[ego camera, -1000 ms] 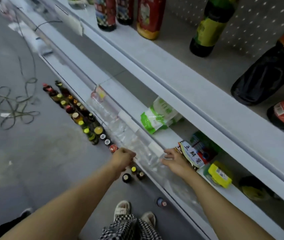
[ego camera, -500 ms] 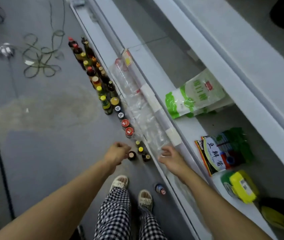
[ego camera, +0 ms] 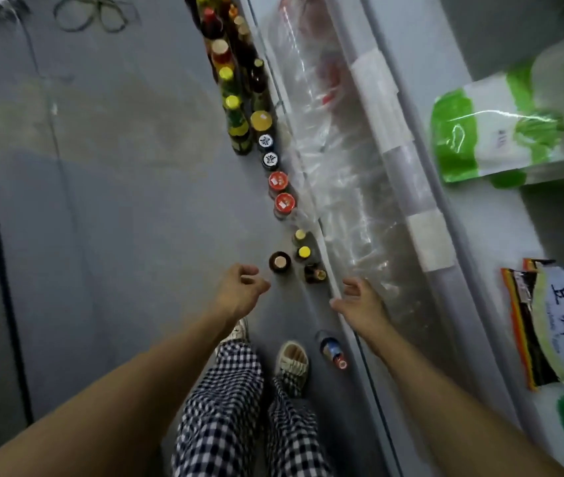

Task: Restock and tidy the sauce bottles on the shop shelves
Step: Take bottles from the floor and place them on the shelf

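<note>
Both hands have left the shelf edge and come down toward the floor. The left hand [ego camera: 241, 287] hangs loosely curled and empty, just beside a brown-capped bottle [ego camera: 280, 262]. The right hand [ego camera: 359, 301] is spread, empty too. The sauce bottles [ego camera: 239, 98] stand in a row on the floor along the shelf [ego camera: 463, 235]; picking up seems next.

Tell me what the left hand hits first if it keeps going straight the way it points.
Probably the brown bottle with the pale cap, standing on the floor just beyond the left hand. Nothing shows between them, though height above the bottle is unclear.
</note>
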Tool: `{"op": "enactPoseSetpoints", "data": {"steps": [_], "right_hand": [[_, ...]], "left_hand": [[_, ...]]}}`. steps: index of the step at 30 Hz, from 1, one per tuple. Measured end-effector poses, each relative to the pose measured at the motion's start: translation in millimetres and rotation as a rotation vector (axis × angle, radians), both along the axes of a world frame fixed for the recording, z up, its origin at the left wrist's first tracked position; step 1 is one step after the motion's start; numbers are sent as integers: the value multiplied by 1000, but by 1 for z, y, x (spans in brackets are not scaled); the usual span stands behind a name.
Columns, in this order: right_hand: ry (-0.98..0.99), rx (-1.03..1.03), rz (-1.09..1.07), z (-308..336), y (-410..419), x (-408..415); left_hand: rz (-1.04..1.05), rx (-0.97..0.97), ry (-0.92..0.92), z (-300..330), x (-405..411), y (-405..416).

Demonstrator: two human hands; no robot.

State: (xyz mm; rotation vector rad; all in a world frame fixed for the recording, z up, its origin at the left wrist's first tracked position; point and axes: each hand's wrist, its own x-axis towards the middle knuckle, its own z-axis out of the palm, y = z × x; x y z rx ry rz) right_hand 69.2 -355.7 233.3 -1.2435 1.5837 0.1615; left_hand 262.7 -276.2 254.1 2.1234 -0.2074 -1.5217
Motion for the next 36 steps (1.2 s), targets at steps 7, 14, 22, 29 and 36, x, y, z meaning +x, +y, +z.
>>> {"op": "enactPoseSetpoints", "data": {"steps": [7, 14, 22, 29, 36], "right_hand": [[16, -36, -68, -120, -4, 8], [46, -137, -28, -217, -3, 2], [-114, -317, -106, -287, 7, 0], [-163, -512, -87, -307, 9, 6], [-203, -529, -121, -308, -2, 21]], "left_hand": [[-122, 17, -28, -123, 2, -6], [-228, -10, -64, -235, -7, -16], [-292, -166, -157, -329, -21, -29], [-375, -341, -278, -369, -21, -38], [-211, -438, -208, -360, -11, -45]]}}
